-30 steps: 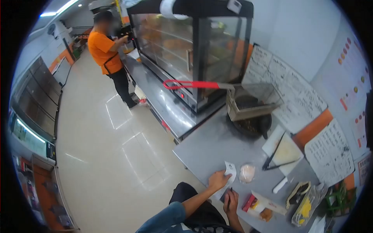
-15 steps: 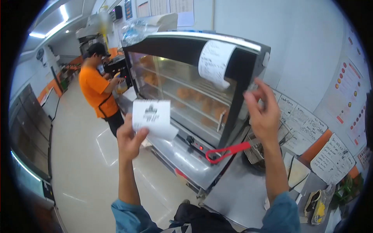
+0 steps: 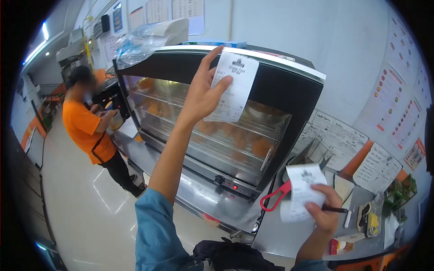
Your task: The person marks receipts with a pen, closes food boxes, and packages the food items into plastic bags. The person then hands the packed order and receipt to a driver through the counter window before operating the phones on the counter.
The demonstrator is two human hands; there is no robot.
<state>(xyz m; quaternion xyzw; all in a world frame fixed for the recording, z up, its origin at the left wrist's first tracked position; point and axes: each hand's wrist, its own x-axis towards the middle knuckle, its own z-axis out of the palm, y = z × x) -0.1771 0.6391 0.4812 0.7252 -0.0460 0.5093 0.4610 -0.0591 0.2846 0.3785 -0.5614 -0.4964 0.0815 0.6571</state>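
My left hand point(image 3: 203, 92) is raised to the top front edge of the glass display cabinet point(image 3: 199, 156), thumb pressed on a printed receipt point(image 3: 236, 86) that hangs over the dark frame. Food pieces show behind the glass. Lower right, my right hand point(image 3: 324, 210) pinches a second, curled receipt point(image 3: 302, 192) and also holds a black pen point(image 3: 335, 209), which points right. Behind that receipt, the red handle point(image 3: 271, 198) of a fryer basket point(image 3: 312, 156) sticks out over the metal table.
A person in an orange shirt point(image 3: 81, 122) stands at the counter on the left. Plastic-wrapped packs point(image 3: 158, 36) lie on the cabinet. On the metal table point(image 3: 280, 239) are a red box point(image 3: 337, 246) and a yellow-and-black bag point(image 3: 371, 221). Handwritten sheets point(image 3: 334, 140) lean on the wall.
My left hand has moved up to the receipt on the cabinet. The other receipt has passed to my right hand, now lower. The view has turned, shifting the cabinet left.
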